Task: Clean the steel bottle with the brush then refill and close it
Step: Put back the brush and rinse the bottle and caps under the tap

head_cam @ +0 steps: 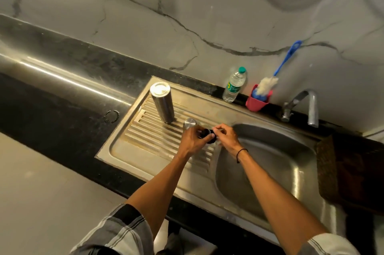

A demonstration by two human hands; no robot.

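Observation:
The steel bottle [162, 103] stands on the ribbed drainboard [145, 136], its flat shiny end up and its narrow end down. A small steel cap [189, 123] sits on the ribs just right of it. My left hand [194, 139] grips a small black lid part [210, 137] over the drainboard's right end. My right hand [226, 137] pinches the same part from the right. The bottle brush [268, 84], with white bristles and a blue handle, leans on the wall in a pink holder [256, 103] behind the sink.
The sink basin [268, 171] lies under and to the right of my hands, with the tap [310, 107] at its back. A clear plastic water bottle [234, 85] with a green cap stands by the wall. Dark countertop [62, 109] extends left.

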